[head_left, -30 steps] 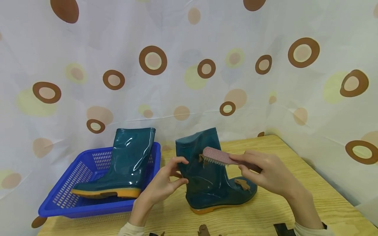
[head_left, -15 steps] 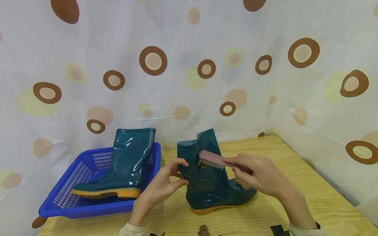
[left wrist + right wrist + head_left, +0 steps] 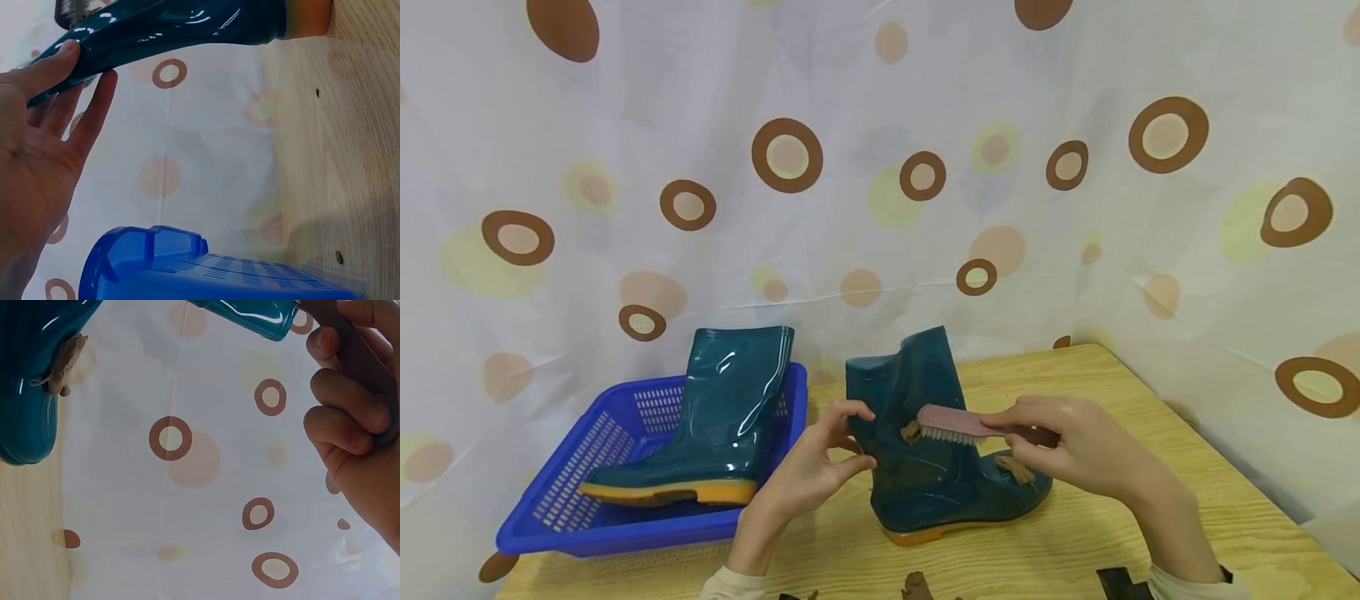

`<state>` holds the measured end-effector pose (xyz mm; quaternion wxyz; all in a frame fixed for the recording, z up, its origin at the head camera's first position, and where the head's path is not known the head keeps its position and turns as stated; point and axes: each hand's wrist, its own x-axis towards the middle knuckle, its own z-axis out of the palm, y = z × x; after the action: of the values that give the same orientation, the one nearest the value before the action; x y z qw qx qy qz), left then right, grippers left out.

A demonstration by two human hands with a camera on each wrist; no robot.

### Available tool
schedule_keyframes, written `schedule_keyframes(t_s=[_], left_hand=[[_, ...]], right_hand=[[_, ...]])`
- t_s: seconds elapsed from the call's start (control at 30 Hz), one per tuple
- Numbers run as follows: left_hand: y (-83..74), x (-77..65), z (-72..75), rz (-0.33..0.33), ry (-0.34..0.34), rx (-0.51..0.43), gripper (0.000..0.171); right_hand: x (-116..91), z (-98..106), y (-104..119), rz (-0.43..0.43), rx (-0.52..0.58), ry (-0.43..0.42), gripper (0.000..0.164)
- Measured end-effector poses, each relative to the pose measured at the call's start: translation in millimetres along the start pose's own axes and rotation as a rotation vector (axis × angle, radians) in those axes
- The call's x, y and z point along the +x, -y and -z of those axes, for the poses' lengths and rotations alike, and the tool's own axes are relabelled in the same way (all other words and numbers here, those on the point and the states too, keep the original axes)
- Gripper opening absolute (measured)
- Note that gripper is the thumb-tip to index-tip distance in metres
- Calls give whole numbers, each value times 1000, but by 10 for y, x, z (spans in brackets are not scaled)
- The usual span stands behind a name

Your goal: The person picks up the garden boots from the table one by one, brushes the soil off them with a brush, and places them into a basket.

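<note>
"One wood-grain surface (image 3: 827,552); what surrounds it?"

"A white curtain (image 3: 842,225) with brown rings, along the back and right."

"And on it, from the left?"

"A blue basket (image 3: 647,540) holding a green boot (image 3: 733,400). Then the left hand (image 3: 811,468), pinching the upper shaft of a second boot (image 3: 936,496), which stands on the surface."

"Anything in the way?"

"Just right of a brown lump (image 3: 910,431), a pink brush (image 3: 951,421) hides part of that shaft. Then come another clump (image 3: 1015,469) on the toe and the right hand (image 3: 1078,444), grasping the brush handle."
</note>
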<state>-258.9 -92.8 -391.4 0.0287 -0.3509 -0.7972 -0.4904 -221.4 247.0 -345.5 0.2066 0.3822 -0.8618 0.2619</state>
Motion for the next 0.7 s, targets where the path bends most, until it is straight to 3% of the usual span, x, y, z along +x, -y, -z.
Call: schedule_keyframes(t_s=[0.17, 0.4, 0.7], left_hand=[[9, -4, 4, 3, -4, 4, 58], [14, -1, 7, -7, -3, -9, 59], [13, 0, 8, -8, 0, -8, 59]], right_hand=[[0, 22, -18, 45, 5, -52, 41], [22, 30, -20, 61, -90, -137, 44], [11, -9, -14, -22, -10, 13, 36]])
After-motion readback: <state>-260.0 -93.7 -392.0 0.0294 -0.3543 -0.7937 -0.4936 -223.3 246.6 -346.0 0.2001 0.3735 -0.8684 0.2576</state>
